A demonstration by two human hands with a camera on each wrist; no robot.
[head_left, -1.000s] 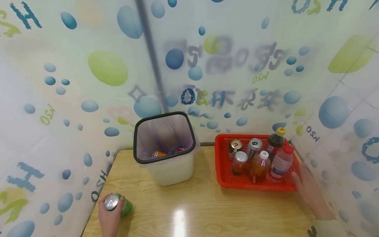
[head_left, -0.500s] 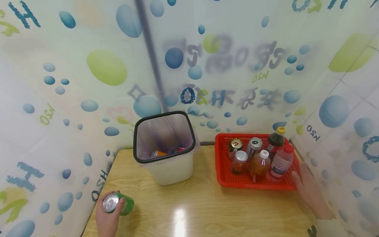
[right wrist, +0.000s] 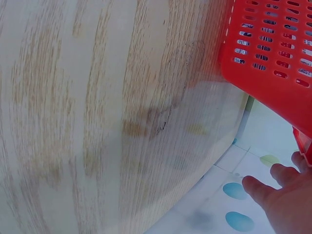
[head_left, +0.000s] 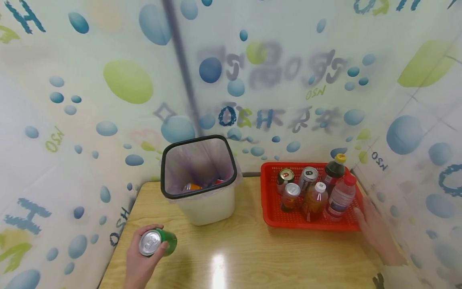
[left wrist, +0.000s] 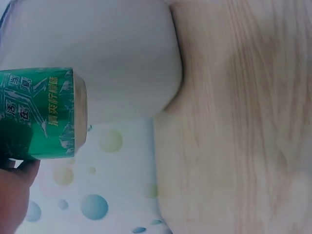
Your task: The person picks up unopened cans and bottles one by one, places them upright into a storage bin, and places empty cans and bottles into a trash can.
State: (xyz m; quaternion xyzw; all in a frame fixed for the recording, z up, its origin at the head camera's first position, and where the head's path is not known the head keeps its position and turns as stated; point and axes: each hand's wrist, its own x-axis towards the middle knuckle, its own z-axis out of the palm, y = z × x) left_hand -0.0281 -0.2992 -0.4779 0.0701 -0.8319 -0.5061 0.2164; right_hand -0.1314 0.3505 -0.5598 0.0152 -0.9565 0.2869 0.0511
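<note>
A green drink can is gripped in my left hand at the lower left of the head view, tilted with its silver lid toward the camera. In the left wrist view the same can is held above the table, with the white bin behind it. My right hand lies along the right side of a red plastic basket. Its fingers look relaxed in the right wrist view, close to the basket wall; whether they touch it is unclear. Cans and bottles stand in the basket.
A white bin with a black rim and a plastic liner stands at the table's back, several items inside. The wooden table stretches between bin, basket and hands. Patterned sheeting encloses the back and sides.
My left hand has moved rightward and slightly up in the head view, carrying the green can toward the bin. The right hand and basket stay in place.
</note>
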